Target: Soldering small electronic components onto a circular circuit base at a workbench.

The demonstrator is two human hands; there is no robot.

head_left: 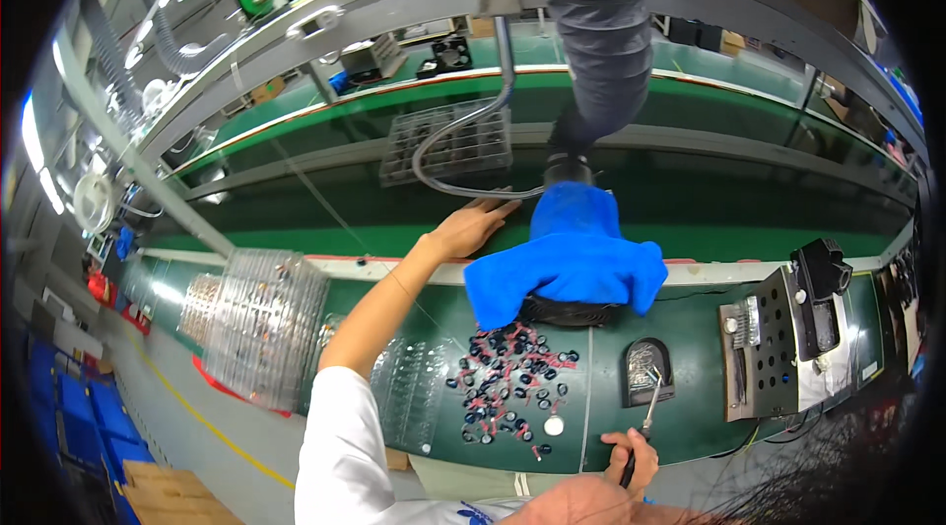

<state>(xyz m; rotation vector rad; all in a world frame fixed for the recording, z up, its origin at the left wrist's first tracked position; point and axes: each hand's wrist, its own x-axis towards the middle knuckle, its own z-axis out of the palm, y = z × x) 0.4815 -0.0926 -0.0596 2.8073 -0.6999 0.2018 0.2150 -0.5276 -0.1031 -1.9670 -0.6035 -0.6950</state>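
My left hand (475, 227) reaches across the bench's far ledge onto the dark green belt. Its fingers are stretched out, and I see nothing held in them. Close to the bench's front edge, my right hand (636, 456) is wrapped round the black handle of a soldering iron (647, 415). The iron's metal tip points away from me, over a small black tray (635, 397) with fine silvery bits in it. Left of that tray lies a loose pile of small round black parts with red wires (507, 382). A round whitish disc (554, 424) sits at the pile's near right.
A grey hose (596, 32) hangs over the bench, its lower end draped in blue cloth (572, 259). Clear plastic trays (266, 328) are stacked at left; another tray (409, 387) lies beside the pile. A perforated metal box (774, 343) stands at right. A grid tray (448, 140) rests beyond.
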